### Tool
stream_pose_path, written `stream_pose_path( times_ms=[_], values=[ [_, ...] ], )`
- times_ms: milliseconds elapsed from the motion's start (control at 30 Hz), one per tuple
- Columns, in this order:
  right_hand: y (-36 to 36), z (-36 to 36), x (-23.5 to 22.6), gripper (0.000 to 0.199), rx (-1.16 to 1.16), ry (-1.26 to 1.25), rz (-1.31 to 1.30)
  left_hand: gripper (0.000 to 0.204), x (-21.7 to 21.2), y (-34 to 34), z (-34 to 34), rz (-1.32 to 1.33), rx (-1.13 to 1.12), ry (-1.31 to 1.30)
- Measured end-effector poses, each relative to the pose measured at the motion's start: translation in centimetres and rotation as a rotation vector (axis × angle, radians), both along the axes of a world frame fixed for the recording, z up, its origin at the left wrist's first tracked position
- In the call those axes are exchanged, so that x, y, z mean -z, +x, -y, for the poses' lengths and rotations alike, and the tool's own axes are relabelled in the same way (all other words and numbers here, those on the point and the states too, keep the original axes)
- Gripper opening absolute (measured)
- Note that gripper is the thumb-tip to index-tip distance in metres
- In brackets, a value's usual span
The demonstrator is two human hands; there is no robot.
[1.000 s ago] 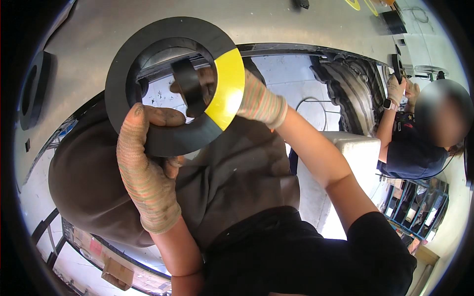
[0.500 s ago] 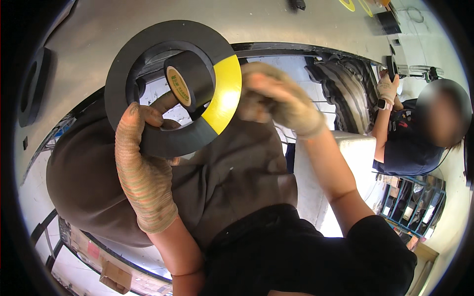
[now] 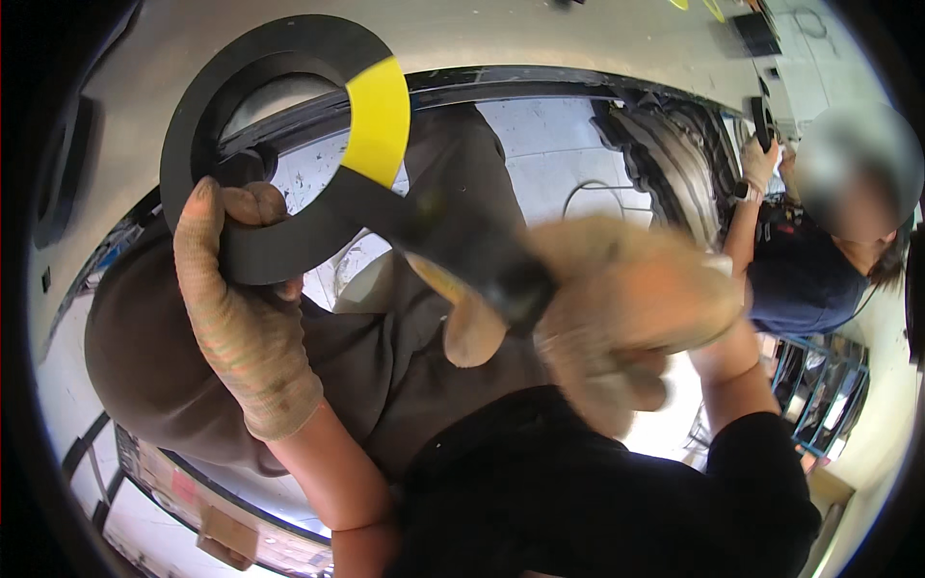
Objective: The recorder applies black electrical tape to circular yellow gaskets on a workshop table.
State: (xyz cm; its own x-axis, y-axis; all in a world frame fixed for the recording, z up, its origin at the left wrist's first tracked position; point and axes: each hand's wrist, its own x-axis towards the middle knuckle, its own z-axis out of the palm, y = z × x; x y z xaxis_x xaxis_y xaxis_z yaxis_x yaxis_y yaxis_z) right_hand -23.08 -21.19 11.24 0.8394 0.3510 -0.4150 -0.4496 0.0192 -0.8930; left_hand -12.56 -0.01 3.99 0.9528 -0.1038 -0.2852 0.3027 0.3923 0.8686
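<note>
My left hand (image 3: 246, 318) clenches the near rim of the black ring (image 3: 279, 144), raised at far left. My blurred right hand (image 3: 617, 318) grips a dark strip (image 3: 453, 241) running from the ring's yellow patch (image 3: 378, 120); I judge the strip partly drawn off, most left.

A workshop or factory floor: a bare concrete floor (image 3: 540, 154), a black ribbed moulded part (image 3: 674, 164) far right, blue metal racking (image 3: 819, 385) at right, and a co-worker (image 3: 800, 270) working beside it.

pale workbench (image 3: 540, 154), thin cable loop (image 3: 588, 193)
</note>
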Motion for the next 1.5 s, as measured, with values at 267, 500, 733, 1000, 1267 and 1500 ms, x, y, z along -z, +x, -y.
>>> stream_pose_path(
  times_ms=[267, 500, 733, 1000, 1267, 1500],
  values=[
    [7.1, -0.8, 16.2, 0.037, 0.114, -0.121, 0.516, 0.036, 2.2, 0.0, -0.1, -0.033, 0.186, -0.056],
    [9.2, -0.4, 13.5, 0.048, 0.075, 0.327, 0.388, 0.06, 4.0, -1.9, 0.3, 0.121, 0.243, -0.312],
    [5.9, -1.5, 15.6, 0.077, 0.228, 0.75, 0.377, 0.045, 3.7, -3.0, 1.5, 0.085, 0.298, -0.38],
    [6.6, -5.9, 14.0, 0.057, 0.455, 0.719, 0.39, 0.053, 3.5, -3.5, 2.8, 0.438, 0.086, 0.212],
    [6.9, -6.3, 14.1, 0.06, 0.389, 0.854, 0.311, 0.047, 1.2, -3.0, 2.3, 0.068, -0.029, -0.365],
    [2.5, 1.2, 11.0, 0.053, 0.16, 0.594, 0.339, 0.044, 0.8, -2.3, 1.8, 0.034, 0.008, -0.396]
  ],
)
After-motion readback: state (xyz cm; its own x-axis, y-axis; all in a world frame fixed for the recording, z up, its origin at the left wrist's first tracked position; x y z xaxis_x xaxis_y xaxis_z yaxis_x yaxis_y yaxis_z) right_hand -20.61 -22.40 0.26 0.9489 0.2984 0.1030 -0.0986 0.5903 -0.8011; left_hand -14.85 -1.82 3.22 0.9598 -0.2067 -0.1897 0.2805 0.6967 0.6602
